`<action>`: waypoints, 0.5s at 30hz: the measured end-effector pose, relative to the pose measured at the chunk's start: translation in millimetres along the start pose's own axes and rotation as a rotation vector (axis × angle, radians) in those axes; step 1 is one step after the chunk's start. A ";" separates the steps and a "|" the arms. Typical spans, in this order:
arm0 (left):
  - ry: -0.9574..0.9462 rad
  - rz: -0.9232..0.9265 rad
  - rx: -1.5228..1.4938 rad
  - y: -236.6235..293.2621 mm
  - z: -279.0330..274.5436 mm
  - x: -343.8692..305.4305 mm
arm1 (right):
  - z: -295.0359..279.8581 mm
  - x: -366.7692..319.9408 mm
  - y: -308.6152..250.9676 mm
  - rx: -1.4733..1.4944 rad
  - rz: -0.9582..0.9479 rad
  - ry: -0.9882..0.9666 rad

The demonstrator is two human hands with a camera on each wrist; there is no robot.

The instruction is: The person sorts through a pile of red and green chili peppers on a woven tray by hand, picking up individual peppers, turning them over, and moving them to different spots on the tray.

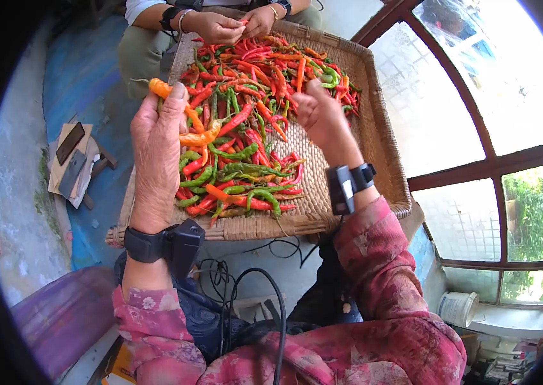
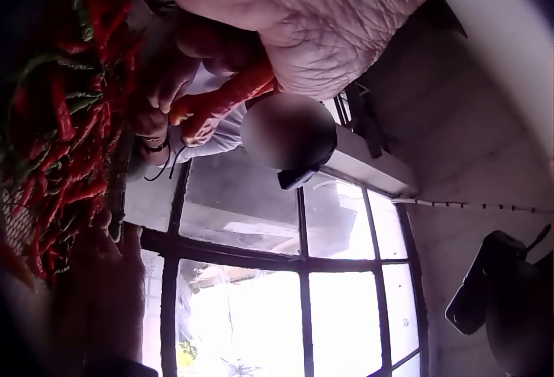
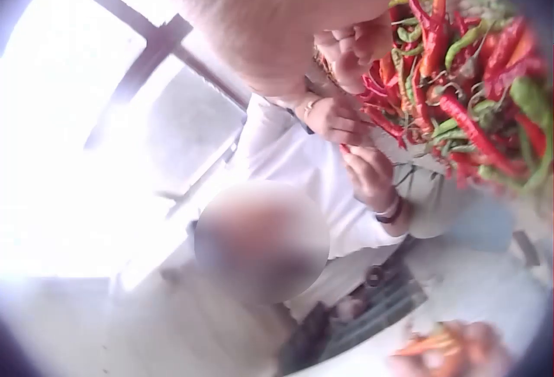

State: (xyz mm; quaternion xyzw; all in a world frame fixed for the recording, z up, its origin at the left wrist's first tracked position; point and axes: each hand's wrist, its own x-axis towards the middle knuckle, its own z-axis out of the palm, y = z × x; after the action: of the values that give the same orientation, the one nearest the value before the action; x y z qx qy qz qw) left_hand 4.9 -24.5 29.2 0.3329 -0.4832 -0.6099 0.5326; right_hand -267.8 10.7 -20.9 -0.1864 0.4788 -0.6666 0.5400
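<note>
In the head view, my left hand (image 1: pixel 159 144) grips several orange peppers (image 1: pixel 200 136), their ends sticking out past the thumb; the left wrist view shows red-orange peppers (image 2: pixel 216 107) beside that hand. Over the right part of the pile is my right hand (image 1: pixel 329 122), its fingers curled and no pepper plainly visible in them. An orange pepper (image 1: pixel 301 74) stands just beyond its fingertips. Red and green peppers (image 1: pixel 242 119) lie heaped below both hands on a woven tray (image 1: pixel 313 157). The right wrist view shows the curled fingers (image 3: pixel 351 57) beside the heap.
Across the tray, another person's hands (image 1: pixel 236 24) meet over its far edge, holding something small and red. A windowed wall (image 1: pixel 492 167) runs along the right. Black cables (image 1: pixel 265 269) hang below the near rim. Phones on boards (image 1: pixel 71 154) sit at the left.
</note>
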 end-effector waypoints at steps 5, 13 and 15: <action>0.057 0.073 -0.049 10.0 -0.9 5.5 | 41.3 -11.7 40.4 -1.338 -0.463 -0.346; 0.064 0.124 -0.008 8.8 -3.4 8.9 | 64.0 -11.6 73.2 -1.756 -0.559 -0.270; 0.046 0.109 -0.007 11.1 -3.2 8.1 | 61.7 -8.2 72.0 -1.753 -0.555 -0.321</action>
State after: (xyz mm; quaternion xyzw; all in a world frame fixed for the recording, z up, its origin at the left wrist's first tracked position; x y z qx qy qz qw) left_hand 9.7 -32.8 39.6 0.3180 -0.4862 -0.5738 0.5773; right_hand -178.7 -5.9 -50.0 -0.7249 0.6690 -0.1387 0.0878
